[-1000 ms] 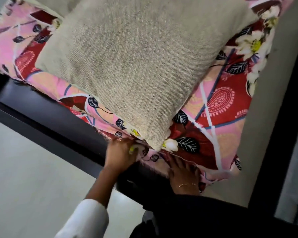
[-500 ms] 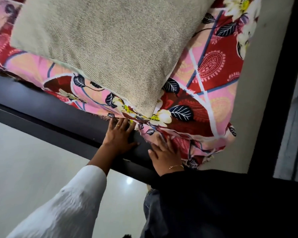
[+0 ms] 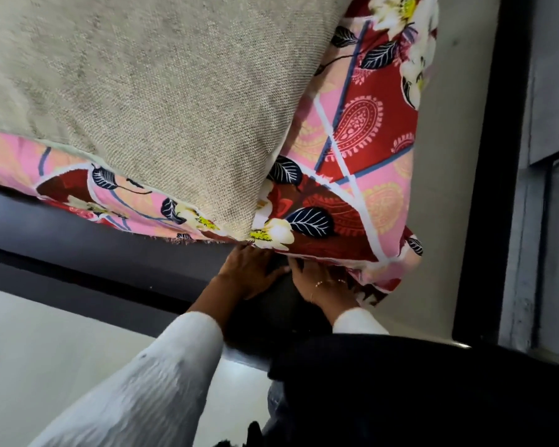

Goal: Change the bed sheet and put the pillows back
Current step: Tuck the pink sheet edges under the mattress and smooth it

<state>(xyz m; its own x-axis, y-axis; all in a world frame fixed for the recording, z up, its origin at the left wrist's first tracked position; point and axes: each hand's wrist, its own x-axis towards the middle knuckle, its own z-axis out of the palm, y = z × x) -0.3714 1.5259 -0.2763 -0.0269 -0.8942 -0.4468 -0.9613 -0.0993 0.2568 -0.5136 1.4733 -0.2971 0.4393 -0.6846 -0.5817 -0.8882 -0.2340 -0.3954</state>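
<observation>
Pillow [image 3: 149, 101]: cut off by the top and left edges; far part blurred. Bed sheet [image 3: 368, 175]: mostly hidden under the pillow; its hem below the pillow's corner runs out of sight. Left hand [image 3: 246, 272] and right hand [image 3: 320, 282]: fingers hidden beneath the sheet's edge; hold cannot be told. Left sleeve [image 3: 149, 382]: blurred.

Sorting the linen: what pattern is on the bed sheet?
In the head view, the bed sheet has a red and pink print with paisley, white flowers and dark leaves.

Beige woven pillow [image 3: 162, 101]; red-pink floral paisley bed sheet [image 3: 362, 150].
</observation>
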